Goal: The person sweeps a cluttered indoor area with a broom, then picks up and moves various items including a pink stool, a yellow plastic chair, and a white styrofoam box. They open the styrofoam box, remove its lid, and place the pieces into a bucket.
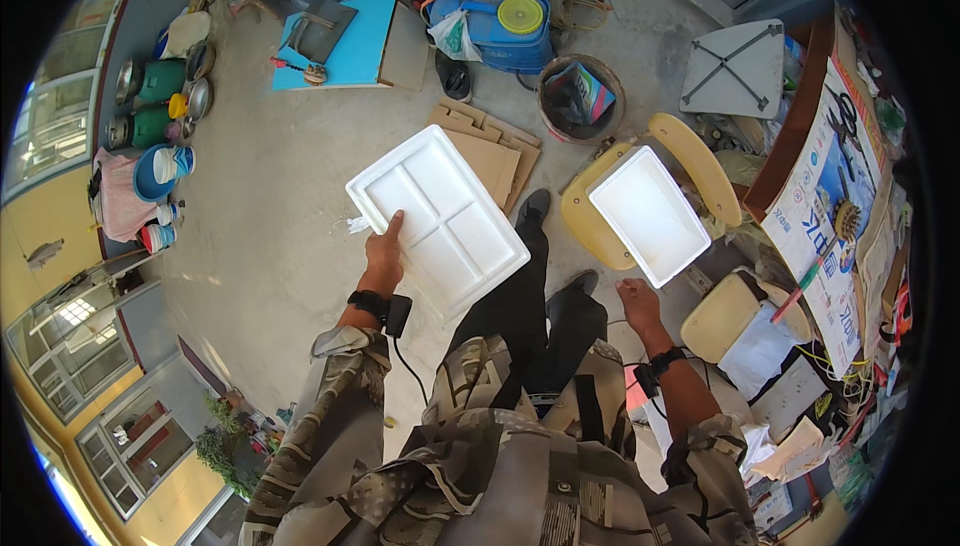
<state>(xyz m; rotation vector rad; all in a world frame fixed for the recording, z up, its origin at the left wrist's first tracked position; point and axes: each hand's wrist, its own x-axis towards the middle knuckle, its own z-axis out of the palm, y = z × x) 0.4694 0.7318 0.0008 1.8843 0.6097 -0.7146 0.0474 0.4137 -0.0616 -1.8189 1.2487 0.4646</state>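
Note:
My left hand (385, 254) grips a white foam lid (442, 216) by its near left edge, thumb on top and the other fingers hidden beneath. Ridges divide the lid's upward face into several shallow panels. Held at a tilt, it hangs over the concrete floor and partly in front of my leg. To the right, a white foam box (649, 216) without a cover rests on the seat of a yellow chair (592, 193). My right hand (639, 301) is just below the box's near corner, fingers curled, with nothing visible in it.
Flattened cardboard (487, 148) lies beyond the lid. Past it stand a waste bin (581, 100), a blue backpack sprayer (499, 28) and a blue-topped board (341, 40). A cluttered table (817, 223) with scissors and brushes flanks the right side, beside a second chair (724, 313).

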